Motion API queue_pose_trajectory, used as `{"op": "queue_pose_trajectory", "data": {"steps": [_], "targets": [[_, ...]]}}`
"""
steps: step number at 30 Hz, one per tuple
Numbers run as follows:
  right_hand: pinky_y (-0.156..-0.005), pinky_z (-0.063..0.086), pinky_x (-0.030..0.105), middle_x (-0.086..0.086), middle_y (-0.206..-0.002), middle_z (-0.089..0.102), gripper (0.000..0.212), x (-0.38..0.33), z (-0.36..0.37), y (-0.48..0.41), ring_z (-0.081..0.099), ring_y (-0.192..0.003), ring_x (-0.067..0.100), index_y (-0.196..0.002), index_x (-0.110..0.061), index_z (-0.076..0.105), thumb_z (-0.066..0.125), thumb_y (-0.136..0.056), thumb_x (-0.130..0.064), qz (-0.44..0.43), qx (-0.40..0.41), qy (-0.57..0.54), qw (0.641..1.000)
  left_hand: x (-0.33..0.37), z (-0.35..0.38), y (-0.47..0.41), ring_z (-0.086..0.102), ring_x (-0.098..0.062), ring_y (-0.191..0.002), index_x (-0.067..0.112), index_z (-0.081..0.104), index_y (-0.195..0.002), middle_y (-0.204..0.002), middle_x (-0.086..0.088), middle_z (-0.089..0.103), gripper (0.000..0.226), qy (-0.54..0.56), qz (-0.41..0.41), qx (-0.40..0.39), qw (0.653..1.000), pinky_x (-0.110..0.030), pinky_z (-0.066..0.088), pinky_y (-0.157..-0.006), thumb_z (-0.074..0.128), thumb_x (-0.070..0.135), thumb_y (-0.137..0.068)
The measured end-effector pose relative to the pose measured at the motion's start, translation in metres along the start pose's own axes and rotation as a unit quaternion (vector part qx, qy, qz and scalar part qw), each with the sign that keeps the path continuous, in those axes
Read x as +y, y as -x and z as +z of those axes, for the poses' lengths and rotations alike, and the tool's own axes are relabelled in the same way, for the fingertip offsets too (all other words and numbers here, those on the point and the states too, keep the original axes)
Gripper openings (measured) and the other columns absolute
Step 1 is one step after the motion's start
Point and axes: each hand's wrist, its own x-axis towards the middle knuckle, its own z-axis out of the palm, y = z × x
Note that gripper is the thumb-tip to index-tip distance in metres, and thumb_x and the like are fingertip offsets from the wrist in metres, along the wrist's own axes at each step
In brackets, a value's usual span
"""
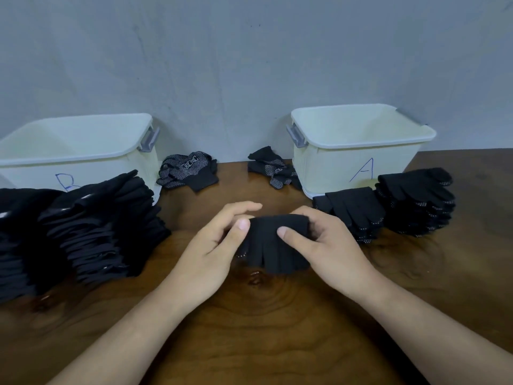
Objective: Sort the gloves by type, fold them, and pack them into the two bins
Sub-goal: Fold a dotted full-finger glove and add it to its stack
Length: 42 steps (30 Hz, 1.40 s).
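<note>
Dark wooden worktop (277, 329) runs back to a grey wall (249, 51). At its middle is the glove (277, 245), black and folded over, its fingers hanging toward the person. The left hand (213, 240) pinches one side and the right hand (327, 245) the other, thumbs on the near face and fingers curled behind. This grip looks meant to keep the fold square. White dots at its lower edge suggest the dotted type, so it likely belongs with the dotted stacks (416, 201) just right, in front of bin A (347, 168). A tall stack (97, 226) of smoother dark gloves stands before bin B (83, 159) — types kept by their bins. Two loose heaps (188, 170) lie between the bins, apparently unsorted. No glove shows inside either bin — packing seems not yet begun.
</note>
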Motion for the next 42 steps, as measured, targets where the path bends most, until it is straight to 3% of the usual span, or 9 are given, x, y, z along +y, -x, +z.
{"op": "queue_pose_trajectory", "data": {"steps": [8,13,18,21,28,32,34,38,42], "targets": [[-0.099,0.060,0.049,-0.003,-0.114,0.079,0.016,-0.006,-0.040,0.025,0.075,-0.110,0.016,-0.117,-0.024,0.076,0.066,-0.104,-0.024,0.059,0.092,-0.155,0.982,0.030,0.038,-0.013,0.073,-0.031,-0.111,0.024,0.076,-0.118,-0.121,-0.006,0.071,0.027,0.170,-0.061,-0.030,0.983,-0.050,0.062,-0.095,0.051,0.027,-0.109],[-0.094,0.063,0.050,-0.003,-0.114,0.079,0.027,0.001,-0.066,0.038,0.076,-0.108,0.018,-0.129,-0.029,0.067,0.069,-0.102,-0.026,0.082,0.132,-0.183,0.971,0.037,0.064,-0.026,0.076,-0.027,-0.107,0.031,0.080,-0.115,-0.122,-0.002,0.074,0.025,0.148,-0.086,-0.040,0.984,-0.049,0.062,-0.095,0.057,0.025,-0.109],[-0.084,0.065,0.040,-0.003,-0.116,0.077,0.048,0.010,-0.089,0.047,0.076,-0.110,0.023,-0.136,-0.030,0.059,0.073,-0.096,-0.005,0.092,0.143,-0.280,0.945,0.039,0.090,-0.051,0.075,-0.023,-0.107,0.029,0.080,-0.117,-0.117,-0.001,0.077,0.030,0.148,-0.086,-0.023,0.985,-0.047,0.062,-0.094,0.063,0.007,-0.104],[-0.084,0.062,0.029,-0.001,-0.116,0.078,0.024,0.016,-0.101,0.035,0.076,-0.109,0.021,-0.118,-0.017,0.073,0.070,-0.098,-0.004,0.090,0.153,-0.256,0.950,0.044,0.101,-0.074,0.076,-0.020,-0.106,0.028,0.078,-0.120,-0.118,0.003,0.078,0.028,0.136,-0.086,-0.018,0.987,-0.044,0.062,-0.095,0.061,0.010,-0.106],[-0.086,0.063,0.033,-0.009,-0.110,0.079,0.023,0.027,-0.115,-0.002,0.077,-0.095,0.013,-0.117,-0.035,0.079,0.074,-0.099,-0.021,0.133,0.208,-0.186,0.951,0.039,0.114,-0.120,0.060,0.014,-0.115,0.046,0.073,-0.123,-0.120,0.034,0.069,0.029,-0.024,-0.063,-0.032,0.997,-0.017,0.045,-0.101,0.047,0.042,-0.111],[-0.067,0.056,0.016,0.008,-0.085,0.078,0.031,0.031,-0.114,-0.003,0.072,-0.077,0.030,-0.124,-0.042,0.072,0.076,-0.097,-0.028,0.149,0.209,-0.089,0.962,0.025,0.120,-0.127,0.054,0.007,-0.121,0.048,0.070,-0.128,-0.118,0.030,0.067,0.030,-0.086,-0.038,-0.038,0.995,-0.017,0.039,-0.102,0.045,0.046,-0.110],[-0.062,0.049,0.009,0.005,-0.078,0.076,0.033,0.034,-0.114,-0.004,0.070,-0.075,0.023,-0.128,-0.042,0.070,0.075,-0.097,-0.030,0.153,0.210,-0.045,0.965,0.020,0.122,-0.129,0.049,0.006,-0.123,0.048,0.069,-0.130,-0.117,0.032,0.063,0.032,-0.119,-0.024,-0.041,0.992,-0.016,0.036,-0.101,0.044,0.046,-0.110],[-0.074,0.044,-0.001,-0.016,-0.107,0.073,0.038,0.037,-0.111,-0.006,0.061,-0.094,-0.015,-0.137,-0.038,0.066,0.071,-0.100,-0.030,0.145,0.193,0.035,0.970,0.012,0.125,-0.132,0.046,0.002,-0.125,0.047,0.068,-0.132,-0.120,0.034,0.059,0.032,-0.154,-0.001,-0.039,0.987,-0.027,0.040,-0.110,0.044,0.047,-0.110],[-0.089,0.042,0.000,-0.018,-0.130,0.067,0.042,0.040,-0.108,-0.005,0.054,-0.096,-0.023,-0.142,-0.035,0.065,0.070,-0.101,-0.033,0.136,0.186,0.121,0.966,0.005,0.128,-0.131,0.044,0.001,-0.124,0.046,0.068,-0.131,-0.119,0.031,0.056,0.030,-0.167,0.002,-0.034,0.985,-0.036,0.040,-0.113,0.047,0.044,-0.109]]}}
